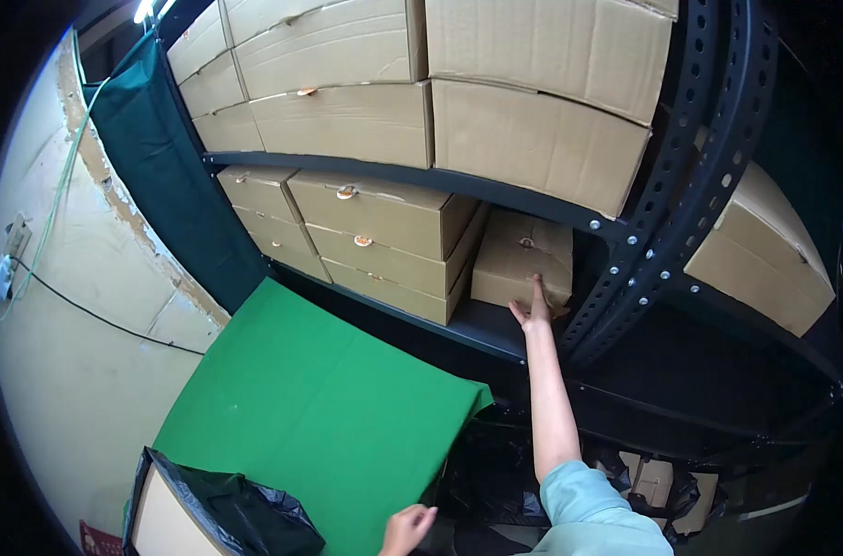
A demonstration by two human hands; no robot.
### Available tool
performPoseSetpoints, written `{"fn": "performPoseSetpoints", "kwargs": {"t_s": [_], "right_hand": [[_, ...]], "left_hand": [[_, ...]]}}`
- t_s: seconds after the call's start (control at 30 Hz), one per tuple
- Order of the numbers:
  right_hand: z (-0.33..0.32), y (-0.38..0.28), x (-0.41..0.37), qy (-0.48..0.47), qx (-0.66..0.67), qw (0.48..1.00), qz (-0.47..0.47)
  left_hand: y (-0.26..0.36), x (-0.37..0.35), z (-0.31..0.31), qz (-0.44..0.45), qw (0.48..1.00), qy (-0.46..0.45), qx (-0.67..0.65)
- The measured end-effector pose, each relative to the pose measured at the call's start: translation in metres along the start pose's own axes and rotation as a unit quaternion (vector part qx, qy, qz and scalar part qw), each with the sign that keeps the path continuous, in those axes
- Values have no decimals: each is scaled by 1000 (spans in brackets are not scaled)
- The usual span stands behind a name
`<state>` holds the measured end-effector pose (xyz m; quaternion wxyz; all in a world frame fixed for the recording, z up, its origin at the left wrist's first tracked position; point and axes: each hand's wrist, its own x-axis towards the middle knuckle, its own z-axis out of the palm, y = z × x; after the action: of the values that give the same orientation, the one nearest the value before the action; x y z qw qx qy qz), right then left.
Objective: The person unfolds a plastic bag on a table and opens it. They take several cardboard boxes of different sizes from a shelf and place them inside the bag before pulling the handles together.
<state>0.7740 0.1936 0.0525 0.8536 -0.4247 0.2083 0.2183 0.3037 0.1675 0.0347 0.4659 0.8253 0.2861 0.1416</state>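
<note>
My right hand (534,309) reaches up to a brown cardboard box (521,250) on the lower shelf. Its fingers are spread and rest against the lower front of that box, without wrapping round it. The box stands alone in the right bay, its top marked by a small torn spot. My left hand (409,531) is low in the picture, close to the edge of a green cloth-covered surface (319,398). Its fingers are curled in, and I see nothing in them; part of the hand is cut off by the frame.
Stacked cardboard boxes (375,227) stand left of the single box. Larger boxes (542,130) fill the shelf above. A perforated metal post (690,176) rises close on the right. A black-lined box (176,514) stands lower left, and black plastic bags (505,473) lie below.
</note>
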Motion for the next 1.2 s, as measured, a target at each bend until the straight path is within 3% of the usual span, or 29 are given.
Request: {"fn": "performPoseSetpoints", "kwargs": {"t_s": [0.23, 0.3, 0.37, 0.47, 0.57, 0.77, 0.93, 1.2], "right_hand": [[-24, 10, 8, 35, -172, 984, -41], [-25, 29, -24, 33, -120, 992, -17], [-25, 49, -67, 51, -75, 994, -54], [-48, 60, -91, -19, 8, 999, -44], [-50, 49, -120, -38, 75, 994, 73], [-38, 37, -92, -6, 121, 980, 156], [-41, 40, -103, 18, 62, 996, 64], [-77, 58, -114, -86, 35, 991, -92]], "left_hand": [[-52, -20, -40, -112, 985, 117, 56], [-60, -16, -39, -110, 982, 141, 61], [-63, -14, -36, -123, 982, 132, 52], [-55, -11, -27, -119, 985, 123, 36], [-56, -18, -16, -110, 988, 107, 25], [-49, -40, -4, -126, 988, 90, 11], [-40, -52, -3, -147, 984, 98, 14], [-66, -51, 18, -167, 983, 78, -19]]}}
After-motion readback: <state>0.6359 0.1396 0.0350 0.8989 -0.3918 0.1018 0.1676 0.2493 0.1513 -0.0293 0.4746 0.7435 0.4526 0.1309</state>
